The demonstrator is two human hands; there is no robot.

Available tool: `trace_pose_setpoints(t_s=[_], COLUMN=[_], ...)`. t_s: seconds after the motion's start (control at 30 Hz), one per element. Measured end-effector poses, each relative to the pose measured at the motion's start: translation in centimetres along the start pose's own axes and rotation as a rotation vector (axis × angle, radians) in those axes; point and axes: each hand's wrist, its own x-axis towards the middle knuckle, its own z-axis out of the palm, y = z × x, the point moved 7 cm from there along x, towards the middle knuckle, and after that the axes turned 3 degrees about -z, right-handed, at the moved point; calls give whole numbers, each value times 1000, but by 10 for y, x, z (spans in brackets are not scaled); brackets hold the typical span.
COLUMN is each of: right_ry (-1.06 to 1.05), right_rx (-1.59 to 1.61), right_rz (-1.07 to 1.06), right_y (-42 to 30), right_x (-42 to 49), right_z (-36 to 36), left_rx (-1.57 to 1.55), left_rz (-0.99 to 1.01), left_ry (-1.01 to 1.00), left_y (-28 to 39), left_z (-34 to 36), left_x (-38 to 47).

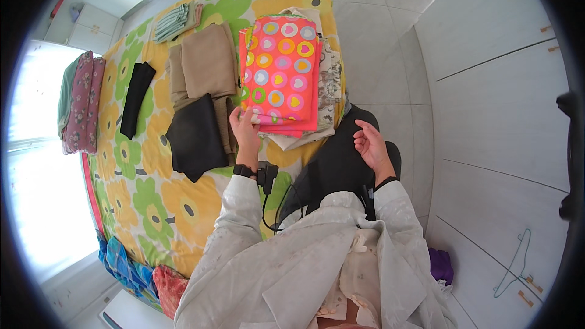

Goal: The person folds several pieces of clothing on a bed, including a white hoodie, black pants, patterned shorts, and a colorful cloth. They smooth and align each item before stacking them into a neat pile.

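A folded coral cloth with heart-in-circle print tops a pile of folded fabrics near the bed's right edge. My left hand touches its lower left corner; whether the fingers grip the edge is unclear. Underneath, a patterned grey and cream fabric sticks out on the right. My right hand hovers over my lap, empty, its fingers loosely bent and apart. Left of the pile lie folded beige garments and a folded black garment, the latter close to my left wrist.
Farther left on the flowered bedsheet are a rolled black garment and folded floral bedding. Striped folded clothes sit at the far end. White cabinets stand right, with a green hanger on a handle. A cable hangs from my left wrist.
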Motion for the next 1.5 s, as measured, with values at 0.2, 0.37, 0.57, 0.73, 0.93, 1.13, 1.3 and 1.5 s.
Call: trace_pose_setpoints(t_s=[0.2,0.37,0.57,0.73,0.93,1.13,1.3,1.5], right_ry=[9,11,4,22,36,33,16,15], right_rx=[1,-1,6,-5,-18,-28,-25,-20], right_rz=[6,1,-11,12,2,4,-1,-3], right_y=[1,-1,0,1,1,2,2,2], right_x=[-1,-2,-1,-1,-2,-1,-1,-1], right_z=[1,3,2,0,-1,-2,-1,0], left_rx=[95,296,528,516,654,877,687,519], left_rz=[6,226,863,397,343,353,330,219], left_ry=[18,-63,114,-17,-32,-55,-171,-295], left_y=[-4,18,57,12,12,35,45,66], left_z=[1,9,-3,-31,-23,-2,17,62], left_x=[22,29,-48,-11,36,37,27,4])
